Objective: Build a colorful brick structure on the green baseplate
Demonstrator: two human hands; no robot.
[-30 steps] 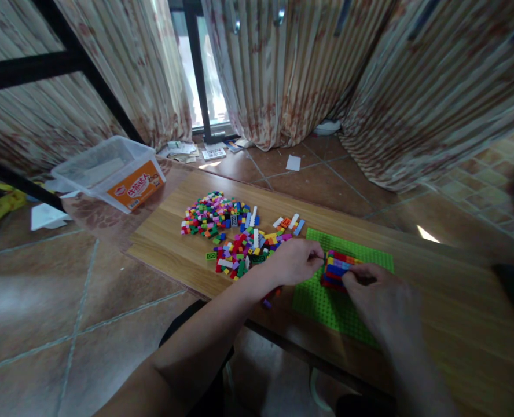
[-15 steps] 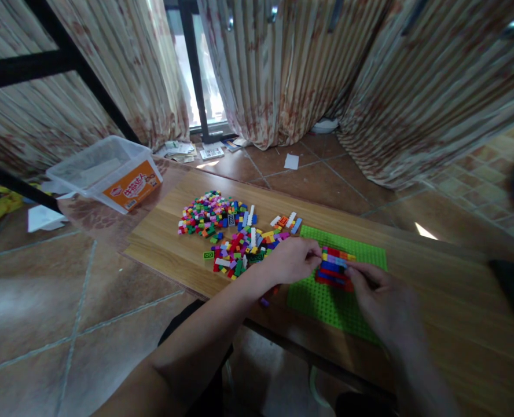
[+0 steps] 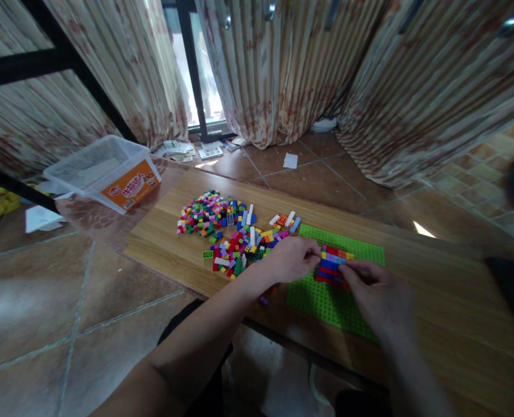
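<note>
Toy-brick block (image 3: 330, 270) between my right hand (image 3: 377, 289), pinching it, and left hand (image 3: 292, 259), bunched, hold unclear; green baseplate (image 3: 322, 305) below.

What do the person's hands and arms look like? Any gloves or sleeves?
Both the left hand and right hand are bare, without gloves. No sleeves show on the left arm or right arm. I see no watch, but the right side is dim.

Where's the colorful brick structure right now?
In the head view, the brick structure is right of centre, on the green baseplate, between the left hand and the right hand.
</note>
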